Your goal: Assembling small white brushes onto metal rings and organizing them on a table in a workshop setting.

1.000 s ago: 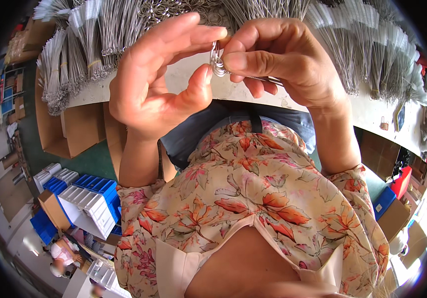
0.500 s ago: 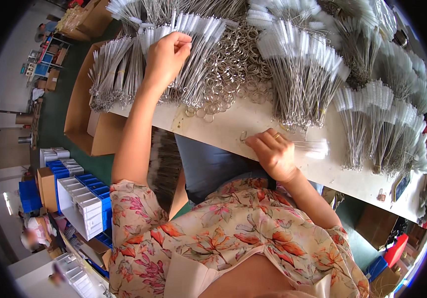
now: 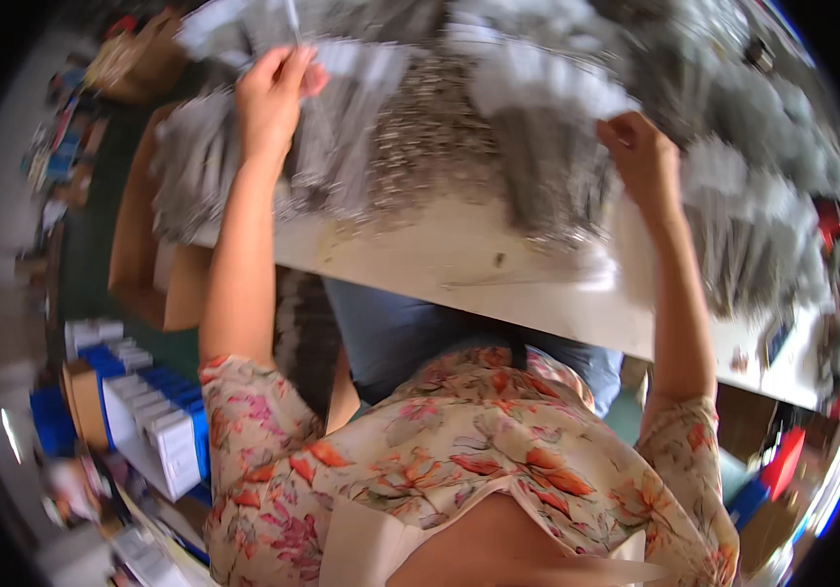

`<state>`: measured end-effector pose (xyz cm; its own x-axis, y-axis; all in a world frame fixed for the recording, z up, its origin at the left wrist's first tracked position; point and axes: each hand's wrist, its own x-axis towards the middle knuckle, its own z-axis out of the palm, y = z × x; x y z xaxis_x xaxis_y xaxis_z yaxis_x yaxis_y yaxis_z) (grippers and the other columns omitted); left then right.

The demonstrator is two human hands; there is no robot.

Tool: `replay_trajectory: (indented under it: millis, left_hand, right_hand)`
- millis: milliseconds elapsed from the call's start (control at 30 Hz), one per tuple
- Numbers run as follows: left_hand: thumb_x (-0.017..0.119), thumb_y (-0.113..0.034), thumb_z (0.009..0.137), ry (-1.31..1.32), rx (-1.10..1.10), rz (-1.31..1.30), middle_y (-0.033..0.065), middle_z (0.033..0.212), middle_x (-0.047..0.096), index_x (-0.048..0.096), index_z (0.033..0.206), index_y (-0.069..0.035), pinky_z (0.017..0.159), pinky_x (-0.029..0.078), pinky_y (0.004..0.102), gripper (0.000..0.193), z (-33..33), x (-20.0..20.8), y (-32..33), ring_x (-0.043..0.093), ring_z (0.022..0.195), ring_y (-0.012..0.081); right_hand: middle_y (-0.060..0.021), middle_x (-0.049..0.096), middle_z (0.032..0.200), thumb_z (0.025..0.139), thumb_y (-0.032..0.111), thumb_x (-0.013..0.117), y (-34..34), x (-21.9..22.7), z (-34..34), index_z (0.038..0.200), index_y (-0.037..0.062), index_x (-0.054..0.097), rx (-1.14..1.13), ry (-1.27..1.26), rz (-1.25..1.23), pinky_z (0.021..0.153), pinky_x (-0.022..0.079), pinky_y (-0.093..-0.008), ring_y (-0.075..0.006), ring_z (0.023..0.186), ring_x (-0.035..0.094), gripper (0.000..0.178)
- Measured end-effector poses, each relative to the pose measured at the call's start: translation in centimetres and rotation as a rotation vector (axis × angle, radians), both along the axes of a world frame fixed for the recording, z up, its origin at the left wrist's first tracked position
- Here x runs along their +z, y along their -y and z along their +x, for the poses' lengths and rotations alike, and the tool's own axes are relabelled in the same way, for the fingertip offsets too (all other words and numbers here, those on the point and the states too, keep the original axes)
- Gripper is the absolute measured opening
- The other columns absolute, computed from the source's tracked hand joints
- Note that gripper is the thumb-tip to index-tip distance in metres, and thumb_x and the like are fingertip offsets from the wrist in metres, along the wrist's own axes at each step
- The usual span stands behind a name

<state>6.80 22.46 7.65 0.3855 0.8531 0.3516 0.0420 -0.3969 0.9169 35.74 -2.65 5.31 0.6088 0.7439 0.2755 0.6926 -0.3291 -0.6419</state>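
Observation:
My left hand (image 3: 271, 103) is closed in a pinch, raised over the left bundles of thin wire brushes (image 3: 332, 127). A single tube brush (image 3: 292, 20) with a white bristle end sticks up from its fingertips. At the right edge of the middle heap of brushes (image 3: 552, 127), my right hand (image 3: 643, 161) has its fingers curled together. Blur hides what, if anything, those fingers hold. Between the two heaps lies a pile of metal rings (image 3: 430, 147). Near the front of the table a few loose brushes (image 3: 547, 276) lie flat.
More brush bundles (image 3: 757, 225) stand along the right side of the white table (image 3: 420, 240). A cardboard box (image 3: 136, 249) adjoins its left end. Blue and white bins (image 3: 151, 421) stand on the floor at the left. The whole view is smeared by motion.
My right hand has gone from the table's front up and right to the middle heap's edge. My left hand has risen slightly leftward, with a brush now showing above its fingers.

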Motion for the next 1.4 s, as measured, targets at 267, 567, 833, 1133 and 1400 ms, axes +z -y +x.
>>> replay_trajectory:
  millis: [267, 567, 833, 1133, 1400]
  left_hand:
    - [0.062, -0.032, 0.082, -0.322, 0.375, -0.157, -0.0008, 0.063, 0.054, 0.062, 0.079, -0.004, 0.039, 0.031, 0.0229, 0.028, -14.5, 0.8, -6.8, 0.043, 0.047, 0.0069]
    - [0.065, -0.03, 0.079, -0.712, 0.154, -0.27, -0.004, 0.069, 0.056, 0.063, 0.088, -0.009, 0.045, 0.03, 0.0216, 0.023, -17.1, -5.1, -9.4, 0.046, 0.055, 0.006]
    - [0.054, -0.019, 0.087, -0.625, 0.222, -0.096, 0.0058, 0.079, 0.061, 0.057, 0.091, -0.005, 0.049, 0.036, 0.0212, 0.015, -21.8, -6.6, -15.5, 0.048, 0.054, 0.0083]
    - [0.048, -0.012, 0.093, -0.191, 0.351, 0.201, 0.005, 0.091, 0.058, 0.049, 0.119, 0.004, 0.059, 0.038, 0.0187, 0.03, -6.3, 3.0, 3.4, 0.048, 0.068, 0.0051]
    - [0.042, -0.024, 0.095, 0.295, -0.266, -0.092, -0.0001, 0.057, 0.04, 0.058, 0.088, 0.004, 0.043, 0.02, 0.0184, 0.033, 0.8, -7.0, 16.9, 0.028, 0.048, 0.0046]
  right_hand:
    - [0.0078, 0.038, 0.052, 0.078, 0.02, 0.069, -1.0, 0.1, 2.0, 0.075, 0.0031, 0.062, 0.163, -0.674, -0.061, 0.041, 0.017, -0.0203, -0.0006, 0.043, 0.029, 0.018]
    - [0.001, 0.049, 0.065, 0.087, 0.02, 0.05, 5.1, 4.8, 4.4, 0.076, 0.0048, 0.058, -0.005, -0.652, 0.426, 0.051, 0.038, -0.0226, -0.0076, 0.055, 0.045, 0.02]
    - [-0.0033, 0.06, 0.069, 0.082, 0.013, 0.052, 13.4, 2.4, 6.4, 0.089, 0.0097, 0.069, -0.269, -0.078, -0.173, 0.05, 0.042, -0.0232, -0.0069, 0.052, 0.049, 0.019]
    - [-0.0089, 0.064, 0.075, 0.067, 0.032, 0.066, 10.9, 0.2, 6.2, 0.079, 0.0126, 0.068, -0.272, 0.118, -0.502, 0.067, 0.049, -0.0381, -0.0267, 0.074, 0.062, 0.023]
    - [-0.0092, 0.064, 0.074, 0.072, 0.029, 0.063, 10.6, 0.4, 5.8, 0.079, 0.0064, 0.065, -0.151, 0.1, -0.429, 0.067, 0.048, -0.0345, -0.0227, 0.072, 0.061, 0.023]
